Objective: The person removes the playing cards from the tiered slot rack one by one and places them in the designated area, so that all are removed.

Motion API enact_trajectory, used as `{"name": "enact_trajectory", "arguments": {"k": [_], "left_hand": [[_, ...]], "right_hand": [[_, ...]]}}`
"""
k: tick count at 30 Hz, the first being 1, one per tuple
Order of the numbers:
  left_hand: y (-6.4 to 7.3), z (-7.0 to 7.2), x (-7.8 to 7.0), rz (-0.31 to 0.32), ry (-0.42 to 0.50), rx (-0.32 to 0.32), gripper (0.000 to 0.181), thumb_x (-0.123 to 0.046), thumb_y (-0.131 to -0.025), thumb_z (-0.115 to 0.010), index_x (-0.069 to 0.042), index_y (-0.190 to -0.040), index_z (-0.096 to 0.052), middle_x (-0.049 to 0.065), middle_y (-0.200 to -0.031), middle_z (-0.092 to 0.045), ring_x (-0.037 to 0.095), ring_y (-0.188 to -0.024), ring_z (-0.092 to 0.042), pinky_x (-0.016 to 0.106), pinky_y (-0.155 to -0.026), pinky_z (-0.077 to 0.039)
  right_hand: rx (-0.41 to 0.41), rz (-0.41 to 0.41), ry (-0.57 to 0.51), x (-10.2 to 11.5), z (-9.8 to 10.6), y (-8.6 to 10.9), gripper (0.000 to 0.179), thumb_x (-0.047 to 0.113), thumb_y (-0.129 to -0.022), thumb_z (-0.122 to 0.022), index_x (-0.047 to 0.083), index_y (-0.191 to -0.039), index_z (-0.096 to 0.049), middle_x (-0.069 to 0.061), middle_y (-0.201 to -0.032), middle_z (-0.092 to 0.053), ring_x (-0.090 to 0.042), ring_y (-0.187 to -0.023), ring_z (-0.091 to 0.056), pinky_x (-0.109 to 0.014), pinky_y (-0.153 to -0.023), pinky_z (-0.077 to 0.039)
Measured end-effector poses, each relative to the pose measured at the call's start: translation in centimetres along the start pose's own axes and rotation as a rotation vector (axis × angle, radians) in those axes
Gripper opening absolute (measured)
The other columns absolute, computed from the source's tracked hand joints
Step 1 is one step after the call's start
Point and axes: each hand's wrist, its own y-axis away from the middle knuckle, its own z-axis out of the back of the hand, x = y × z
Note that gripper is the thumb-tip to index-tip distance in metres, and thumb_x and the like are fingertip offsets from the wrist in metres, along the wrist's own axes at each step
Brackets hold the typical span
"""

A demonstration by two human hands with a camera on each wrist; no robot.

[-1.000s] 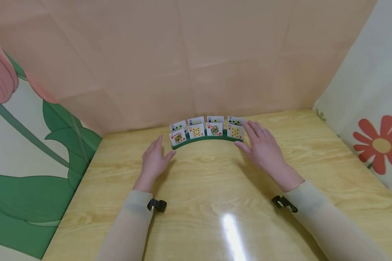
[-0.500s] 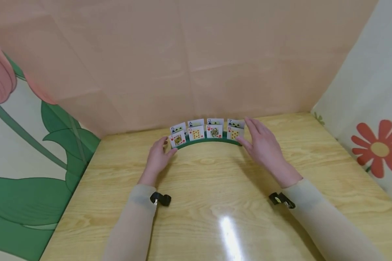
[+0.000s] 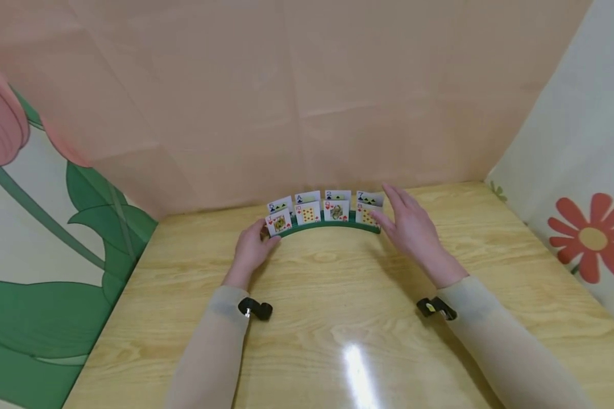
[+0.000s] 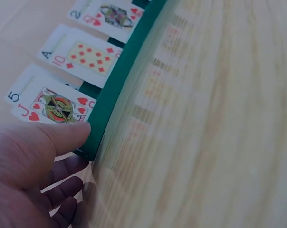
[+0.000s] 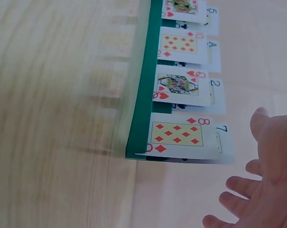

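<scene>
A curved green card holder stands upright on the table with two rows of playing cards. Its front row shows a jack of hearts, ten of diamonds, queen of hearts and eight of diamonds. Behind them, black cards marked 5, A, 2 and 7 peek out. My left hand grips the holder's left end, thumb on the front face and fingers curled behind. Beside the right end is my right hand, fingers extended and thumb spread; the right wrist view shows it apart from the cards.
The wood-grain table ends at a pinkish backdrop close behind the holder. Floral panels flank it, with a green leaf at left and a red flower at right. Both sleeves carry a black wrist camera.
My left hand has moved right and forward to the holder's left end, and its fingers have curled behind it. My right hand stays by the right end, nearly still.
</scene>
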Motion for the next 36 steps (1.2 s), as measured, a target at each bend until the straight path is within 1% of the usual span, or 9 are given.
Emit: {"name": "enact_trajectory", "arguments": {"k": [5, 9, 13, 15, 18, 22, 26, 29, 36], "left_hand": [[-0.2, -0.3, 0.1, -0.013, -0.014, -0.019, 0.041, -0.018, -0.104, -0.08, -0.003, -0.14, -0.068, 0.016, -0.123, -0.075, 0.035, -0.112, -0.066, 0.052, -0.103, -0.05], [-0.4, -0.5, 0.2, -0.006, -0.028, -0.017, 0.039, -0.019, -0.105, -0.079, -0.005, -0.14, -0.069, 0.015, -0.124, -0.076, 0.034, -0.114, -0.068, 0.051, -0.103, -0.051], [-0.6, -0.7, 0.1, -0.001, -0.042, -0.013, 0.039, -0.021, -0.106, -0.077, -0.006, -0.141, -0.068, 0.016, -0.125, -0.076, 0.034, -0.115, -0.068, 0.051, -0.102, -0.052], [-0.6, -0.7, 0.1, -0.002, -0.041, -0.019, 0.038, -0.02, -0.106, -0.077, -0.005, -0.14, -0.068, 0.016, -0.125, -0.076, 0.034, -0.114, -0.068, 0.052, -0.102, -0.052], [-0.5, -0.7, 0.1, 0.002, -0.04, -0.033, 0.036, -0.019, -0.106, -0.077, -0.004, -0.138, -0.069, 0.017, -0.123, -0.076, 0.035, -0.113, -0.068, 0.052, -0.101, -0.053], [-0.4, -0.7, 0.1, 0.006, -0.041, -0.047, 0.033, -0.018, -0.106, -0.077, -0.004, -0.135, -0.07, 0.017, -0.121, -0.075, 0.035, -0.111, -0.068, 0.051, -0.099, -0.052], [-0.4, -0.8, 0.1, 0.013, -0.04, -0.049, 0.033, -0.019, -0.107, -0.076, -0.005, -0.135, -0.07, 0.015, -0.122, -0.075, 0.033, -0.11, -0.067, 0.05, -0.098, -0.052], [-0.4, -0.9, 0.2, 0.019, -0.044, -0.053, 0.034, -0.019, -0.106, -0.076, -0.004, -0.136, -0.07, 0.015, -0.122, -0.074, 0.032, -0.109, -0.066, 0.05, -0.097, -0.052], [-0.3, -1.0, 0.2, 0.023, -0.034, -0.06, 0.034, -0.019, -0.107, -0.076, -0.005, -0.137, -0.07, 0.014, -0.122, -0.074, 0.031, -0.107, -0.065, 0.049, -0.096, -0.052]], "right_hand": [[0.026, -0.05, -0.071, -0.1, 0.1, -0.6, 0.079, 0.055, -0.115, -0.052, 0.012, -0.176, -0.025, -0.027, -0.175, -0.031, -0.053, -0.158, -0.031, -0.073, -0.123, -0.028], [0.038, -0.075, -0.123, -0.6, -0.1, -1.3, 0.078, 0.059, -0.115, -0.048, 0.017, -0.177, -0.026, -0.023, -0.176, -0.031, -0.051, -0.159, -0.03, -0.073, -0.123, -0.027], [0.017, -0.073, -0.194, -1.3, -0.4, -1.9, 0.071, 0.054, -0.116, -0.051, 0.019, -0.175, -0.033, -0.021, -0.175, -0.035, -0.049, -0.158, -0.034, -0.072, -0.123, -0.028], [0.005, -0.061, -0.237, -1.6, -0.5, -2.1, 0.066, 0.049, -0.117, -0.053, 0.019, -0.173, -0.037, -0.02, -0.173, -0.038, -0.048, -0.155, -0.038, -0.072, -0.122, -0.031], [-0.013, -0.035, -0.296, -1.9, -0.7, -2.5, 0.06, 0.043, -0.117, -0.056, 0.017, -0.17, -0.043, -0.019, -0.169, -0.044, -0.045, -0.147, -0.047, -0.068, -0.12, -0.036], [-0.032, -0.009, -0.35, -2.1, -1.0, -2.9, 0.054, 0.037, -0.117, -0.057, 0.012, -0.165, -0.051, -0.018, -0.162, -0.052, -0.043, -0.14, -0.052, -0.062, -0.118, -0.04], [-0.051, -0.023, -0.407, -2.3, -1.3, -3.1, 0.047, 0.03, -0.117, -0.059, 0.01, -0.159, -0.059, -0.018, -0.15, -0.061, -0.038, -0.13, -0.058, -0.06, -0.114, -0.045], [-0.063, -0.044, -0.437, -2.5, -1.5, -3.2, 0.043, 0.028, -0.116, -0.06, 0.01, -0.156, -0.063, -0.018, -0.141, -0.065, -0.034, -0.122, -0.061, -0.056, -0.106, -0.05], [-0.073, -0.073, -0.466, -3.2, -1.8, -3.2, 0.04, 0.027, -0.115, -0.063, 0.011, -0.151, -0.068, -0.014, -0.135, -0.067, -0.03, -0.115, -0.062, -0.048, -0.096, -0.049]]}}
